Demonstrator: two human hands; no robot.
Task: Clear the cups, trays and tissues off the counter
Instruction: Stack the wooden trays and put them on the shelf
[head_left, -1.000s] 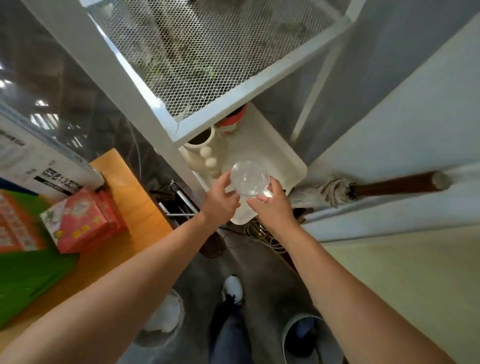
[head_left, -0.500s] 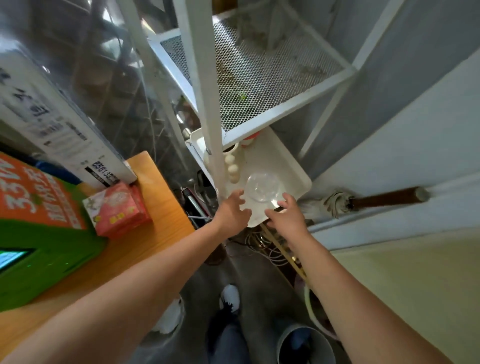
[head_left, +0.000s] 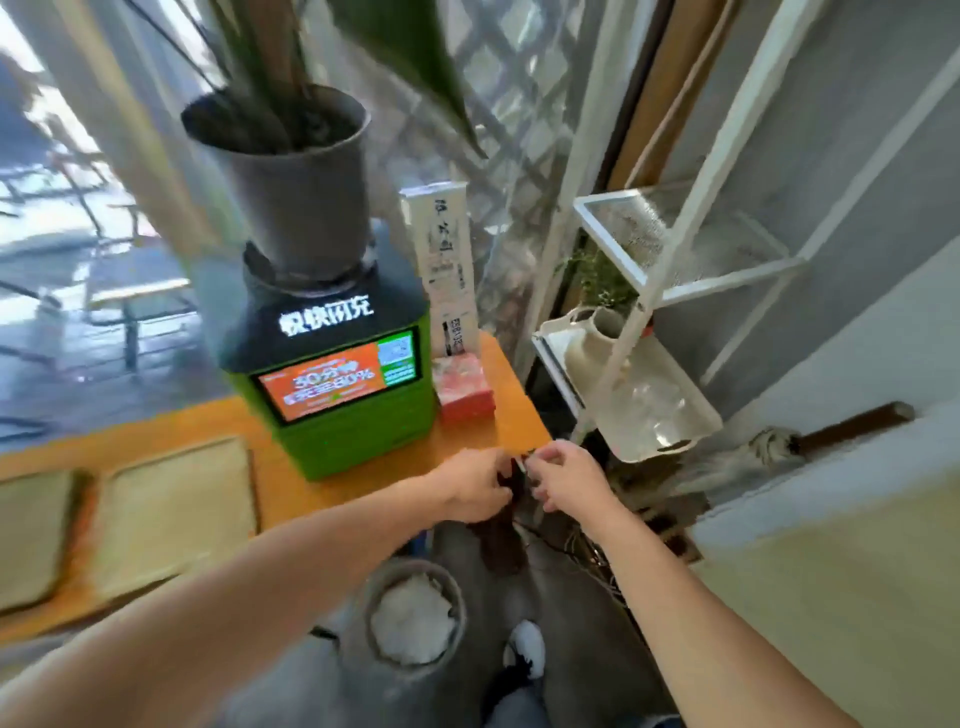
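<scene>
Wooden trays (head_left: 174, 512) at the tabletop's left edge look stiff, light; lift by rims; both hands' (head_left: 475, 491) (head_left: 566, 480) grip unclear.

Clear cup (head_left: 655, 402) released and left lying on the white tray (head_left: 696, 415) of the metal rack. Left hand (head_left: 475, 486) and right hand (head_left: 563, 480) drawn back off the tray to the counter (head_left: 511, 415) corner, empty, fingers loosely curled, nearly touching. Head raised: green kiosk (head_left: 332, 389), potted plant (head_left: 291, 192), wooden trays (head_left: 171, 514) brought into sight.
</scene>
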